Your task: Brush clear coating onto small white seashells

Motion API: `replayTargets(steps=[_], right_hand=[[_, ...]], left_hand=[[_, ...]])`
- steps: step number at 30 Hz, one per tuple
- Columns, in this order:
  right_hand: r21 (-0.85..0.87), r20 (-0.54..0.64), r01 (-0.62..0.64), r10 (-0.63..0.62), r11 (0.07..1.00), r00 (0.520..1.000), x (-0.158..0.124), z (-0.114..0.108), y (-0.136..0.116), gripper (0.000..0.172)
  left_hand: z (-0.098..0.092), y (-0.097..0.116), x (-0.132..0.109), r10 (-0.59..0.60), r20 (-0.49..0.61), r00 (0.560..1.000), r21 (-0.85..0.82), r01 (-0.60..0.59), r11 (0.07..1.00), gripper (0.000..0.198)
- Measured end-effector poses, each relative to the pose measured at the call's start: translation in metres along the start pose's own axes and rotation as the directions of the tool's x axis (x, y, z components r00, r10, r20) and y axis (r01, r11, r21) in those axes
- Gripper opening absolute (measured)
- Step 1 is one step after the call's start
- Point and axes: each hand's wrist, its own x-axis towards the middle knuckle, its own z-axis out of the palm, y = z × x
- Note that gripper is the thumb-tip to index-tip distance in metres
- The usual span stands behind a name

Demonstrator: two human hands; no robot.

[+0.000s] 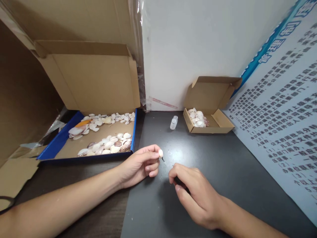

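Between the thumb and index finger of my left hand point(145, 163) is a small white seashell point(160, 153), held above the dark tabletop. A thin dark tip point(162, 159) shows just under the shell; what it belongs to is not clear. My right hand point(195, 191) is closed around a black object point(180, 181), mostly hidden by the fingers, a short way to the right of the shell. Beyond both hands stands a small clear bottle point(173, 123) with whitish contents and no cap on it.
At left lies an open blue-sided box point(83, 142) holding many shells in two groups. A smaller open cardboard box point(210, 129) with white shells stands at the back right. A white panel point(193, 49) rises behind, and a printed sheet point(277, 109) runs along the right.
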Motion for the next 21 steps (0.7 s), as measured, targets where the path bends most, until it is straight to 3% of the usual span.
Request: replayTargets(steps=[6,10,17,21], right_hand=[[-0.018,-0.015,-0.089,0.089,0.996,0.996,0.0014,0.0001,0.0005,0.011],[0.000,-0.018,-0.030,0.030,1.000,0.999,0.0023,-0.0017,0.0004,0.013],[0.043,-0.156,0.103,-0.095,0.994,0.983,-0.0011,-0.0040,-0.0005,0.014],[0.025,-0.102,0.062,-0.060,0.998,0.993,-0.0012,-0.0036,-0.0005,0.015]], left_hand=[[-0.0007,-0.0006,-0.0001,0.015,0.004,1.000,0.007,-0.015,1.000,0.007],[-0.0011,-0.0021,-0.0001,0.042,0.015,0.999,0.025,-0.042,0.999,0.010],[-0.0010,-0.0039,0.0001,0.056,0.024,0.998,0.040,-0.057,0.998,0.014],[-0.0009,-0.0034,0.0001,0.054,0.019,0.998,0.030,-0.055,0.998,0.014]])
